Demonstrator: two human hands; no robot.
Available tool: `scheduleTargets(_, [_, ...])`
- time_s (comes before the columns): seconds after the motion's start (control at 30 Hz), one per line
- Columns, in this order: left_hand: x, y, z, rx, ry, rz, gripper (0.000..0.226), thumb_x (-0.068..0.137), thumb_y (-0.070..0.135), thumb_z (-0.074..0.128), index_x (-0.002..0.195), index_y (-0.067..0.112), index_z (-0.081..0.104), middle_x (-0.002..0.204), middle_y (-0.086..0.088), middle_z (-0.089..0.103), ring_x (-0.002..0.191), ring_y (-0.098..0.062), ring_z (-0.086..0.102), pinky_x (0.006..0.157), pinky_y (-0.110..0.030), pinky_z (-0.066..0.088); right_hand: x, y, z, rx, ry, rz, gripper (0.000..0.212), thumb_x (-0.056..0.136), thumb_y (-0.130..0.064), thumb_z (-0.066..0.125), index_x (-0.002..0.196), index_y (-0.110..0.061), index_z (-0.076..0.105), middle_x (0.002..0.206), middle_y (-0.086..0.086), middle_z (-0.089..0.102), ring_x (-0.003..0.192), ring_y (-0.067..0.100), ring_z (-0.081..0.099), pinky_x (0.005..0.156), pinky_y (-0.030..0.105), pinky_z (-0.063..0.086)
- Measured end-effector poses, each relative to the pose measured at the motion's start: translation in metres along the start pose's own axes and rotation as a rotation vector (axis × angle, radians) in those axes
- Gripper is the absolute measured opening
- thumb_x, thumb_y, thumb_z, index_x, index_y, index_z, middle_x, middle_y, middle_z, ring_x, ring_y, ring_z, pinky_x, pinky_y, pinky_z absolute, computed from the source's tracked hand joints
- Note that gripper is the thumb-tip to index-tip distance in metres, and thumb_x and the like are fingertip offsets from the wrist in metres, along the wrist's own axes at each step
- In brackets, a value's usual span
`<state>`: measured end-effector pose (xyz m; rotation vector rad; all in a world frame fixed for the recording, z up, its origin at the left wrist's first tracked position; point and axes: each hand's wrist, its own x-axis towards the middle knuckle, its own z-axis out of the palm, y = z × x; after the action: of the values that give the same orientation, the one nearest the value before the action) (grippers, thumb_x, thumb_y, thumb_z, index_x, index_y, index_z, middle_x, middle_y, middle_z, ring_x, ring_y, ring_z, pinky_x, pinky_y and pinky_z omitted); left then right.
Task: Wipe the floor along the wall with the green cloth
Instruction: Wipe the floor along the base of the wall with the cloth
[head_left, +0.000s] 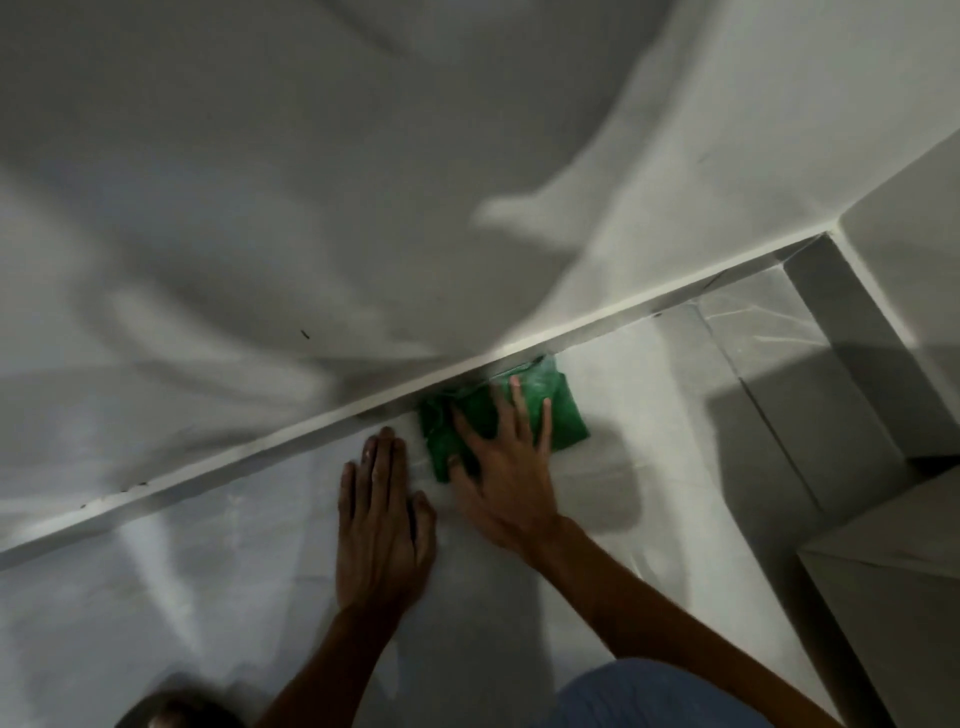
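Note:
A folded green cloth lies on the pale tiled floor, its far edge against the white skirting at the foot of the wall. My right hand lies flat on the cloth with fingers spread, pressing it down and covering its left half. My left hand rests palm down on the bare floor just left of the cloth, fingers together and pointing at the skirting, holding nothing.
The wall runs diagonally from lower left to upper right and meets a corner at the right. A pale boxy block stands at the lower right. My knee in blue fabric shows at the bottom edge.

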<state>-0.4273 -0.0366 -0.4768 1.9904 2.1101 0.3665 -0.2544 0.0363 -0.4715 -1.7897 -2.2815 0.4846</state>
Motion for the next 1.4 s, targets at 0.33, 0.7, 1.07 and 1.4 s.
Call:
scheduleTargets(0.33, [0.0, 0.0, -0.004, -0.044, 0.007, -0.041, 0.075, 0.103, 0.034, 0.042, 0.168, -0.002, 0.03, 0.179, -0.02, 0.03, 0.167, -0.035, 0.032, 0.138, -0.054, 0.022, 0.015, 0.1, -0.042, -0.078, 0.144, 0.115, 0.063, 0.1, -0.056, 0.051, 0.159, -0.035, 0.059, 0.174, 0.016, 0.046, 0.166, 0.041, 0.036, 0.135, 0.07, 0.017])
scheduleTargets(0.7, [-0.005, -0.007, 0.0, 0.031, 0.014, -0.049, 0.085, 0.102, 0.046, 0.045, 0.171, 0.001, 0.025, 0.182, -0.018, 0.024, 0.17, -0.034, 0.024, 0.139, -0.055, 0.019, -0.001, -0.002, -0.003, 0.044, 0.031, 0.111, 0.067, 0.094, -0.053, 0.049, 0.158, -0.033, 0.059, 0.181, 0.019, 0.032, 0.172, 0.043, 0.014, 0.134, 0.076, 0.005])
scheduleTargets(1.07, [-0.005, -0.006, 0.002, 0.073, -0.015, -0.057, 0.092, 0.102, 0.056, 0.044, 0.174, 0.006, 0.016, 0.185, -0.015, 0.015, 0.172, -0.034, 0.016, 0.139, -0.057, 0.016, 0.006, 0.065, -0.03, -0.041, 0.075, 0.136, 0.069, 0.1, -0.064, 0.048, 0.165, -0.04, 0.049, 0.18, 0.01, 0.037, 0.171, 0.038, 0.022, 0.137, 0.068, 0.003])
scheduleTargets(1.4, [-0.007, -0.009, 0.003, 0.031, -0.005, -0.06, 0.092, 0.098, 0.05, 0.044, 0.173, 0.004, 0.02, 0.184, -0.016, 0.017, 0.172, -0.032, 0.016, 0.141, -0.055, 0.009, 0.013, 0.047, -0.023, 0.029, 0.089, 0.277, 0.07, 0.097, -0.053, 0.049, 0.164, -0.03, 0.053, 0.183, 0.012, 0.03, 0.172, 0.039, 0.015, 0.135, 0.074, -0.001])
